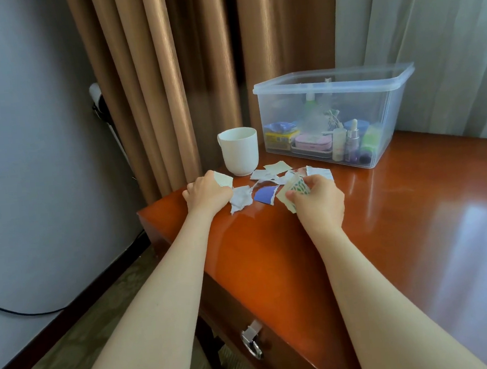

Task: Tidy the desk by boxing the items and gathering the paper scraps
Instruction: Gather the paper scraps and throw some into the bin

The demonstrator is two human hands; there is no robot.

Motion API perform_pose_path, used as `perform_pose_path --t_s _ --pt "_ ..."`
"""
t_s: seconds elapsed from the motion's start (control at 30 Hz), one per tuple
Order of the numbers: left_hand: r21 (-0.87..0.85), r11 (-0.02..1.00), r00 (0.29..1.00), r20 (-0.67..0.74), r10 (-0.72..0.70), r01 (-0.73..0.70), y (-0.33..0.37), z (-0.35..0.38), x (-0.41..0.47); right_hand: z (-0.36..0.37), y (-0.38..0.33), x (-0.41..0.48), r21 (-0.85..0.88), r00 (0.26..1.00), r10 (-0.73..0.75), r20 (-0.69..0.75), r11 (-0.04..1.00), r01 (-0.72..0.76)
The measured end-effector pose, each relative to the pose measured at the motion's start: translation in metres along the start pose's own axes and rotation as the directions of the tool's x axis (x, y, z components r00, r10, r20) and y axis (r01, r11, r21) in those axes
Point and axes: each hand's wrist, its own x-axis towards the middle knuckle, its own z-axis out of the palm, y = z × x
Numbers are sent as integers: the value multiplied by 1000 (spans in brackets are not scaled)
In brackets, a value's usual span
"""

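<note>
Torn paper scraps (265, 182) lie scattered on the wooden desk (386, 216) near its far left corner, among them a purple scrap (265, 194) and a crumpled white scrap (240, 199). My left hand (206, 193) is curled round a pale scrap (224, 180) at the left of the pile. My right hand (318, 198) pinches a small stack of scraps, a green-patterned scrap (297, 188) on top. A clear plastic box (333, 85) stands behind, open, with bottles, a pink case and other small items inside.
A white mug (239, 151) stands left of the box, just behind the scraps. Brown curtains (167, 73) hang behind the desk. The desk's left edge drops off close to my left hand. A drawer handle (252, 345) shows on the desk front.
</note>
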Motion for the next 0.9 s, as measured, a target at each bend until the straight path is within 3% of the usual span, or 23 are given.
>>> perform_pose_path --t_s 0.13,0.3,0.47,0.6,0.73,0.9 --pt "5 1000 1000 1 6 -6 0 0 0 3 -2 -1 -383 998 -49 25 922 55" --pt "-41 998 999 9 44 -43 2 -2 -2 7 -6 2 -421 998 0 63 907 26" --pt "-243 966 996 -29 85 -90 3 -4 -7 4 -10 4 -311 992 107 73 947 -79" --pt "-432 900 997 -64 38 -62 0 -7 -7 4 -13 2 -110 993 52 106 993 -40" --pt "-673 735 988 -48 -148 78 -3 -12 -5 2 -9 -2 141 996 9 91 990 -22" --pt "-834 530 975 43 -217 155 6 -16 -11 -8 -8 -1 434 990 133 -46 896 -101"
